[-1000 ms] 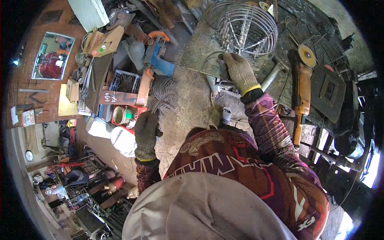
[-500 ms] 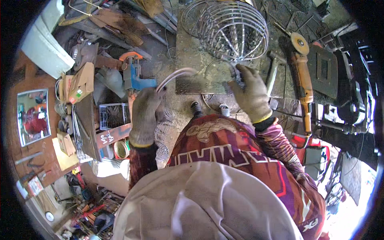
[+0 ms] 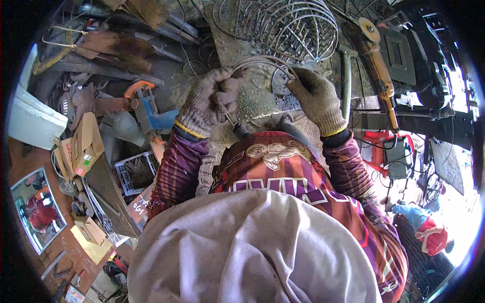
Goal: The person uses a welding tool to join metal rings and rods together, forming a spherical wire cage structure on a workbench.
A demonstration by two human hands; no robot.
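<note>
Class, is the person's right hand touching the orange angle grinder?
Apart. The head view shows the gloved right hand left of the orange angle grinder, with a pale bar in the gap between.

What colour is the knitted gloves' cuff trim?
Yellow cuff trim, shown best in the head view.

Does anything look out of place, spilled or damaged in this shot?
The orange angle grinder, lying right of the right hand, looks odd: its disc is uncovered, with no guard visible. The worktop is speckled, but I can't tell whether that's a spill. Nothing else looks clearly damaged.
</note>
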